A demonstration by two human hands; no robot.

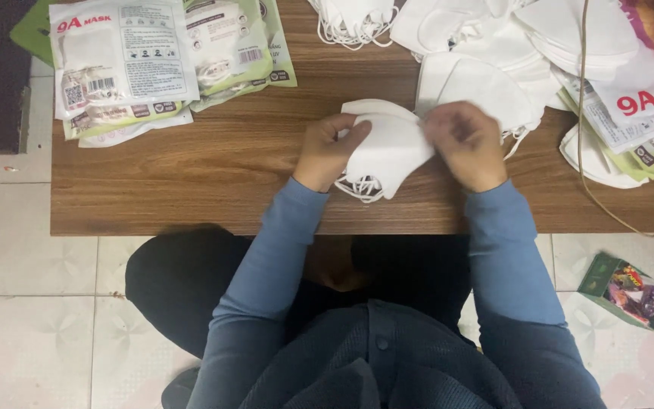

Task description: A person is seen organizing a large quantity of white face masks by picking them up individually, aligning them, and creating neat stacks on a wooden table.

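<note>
A small stack of folded white face masks [389, 149] lies at the middle of a low wooden table [191, 174], white ear loops hanging out toward the near edge. My left hand [325, 151] grips the stack's left end, thumb on top. My right hand [466, 144] pinches its right end with fingers curled. Both sleeves are blue.
Sealed mask packets [123, 64] lie stacked at the table's far left. Loose white masks [493, 45] pile up at the far right beside more packets [645, 98]. A thin cord [583, 113] runs across the right side. A small green packet [626, 290] lies on the tiled floor.
</note>
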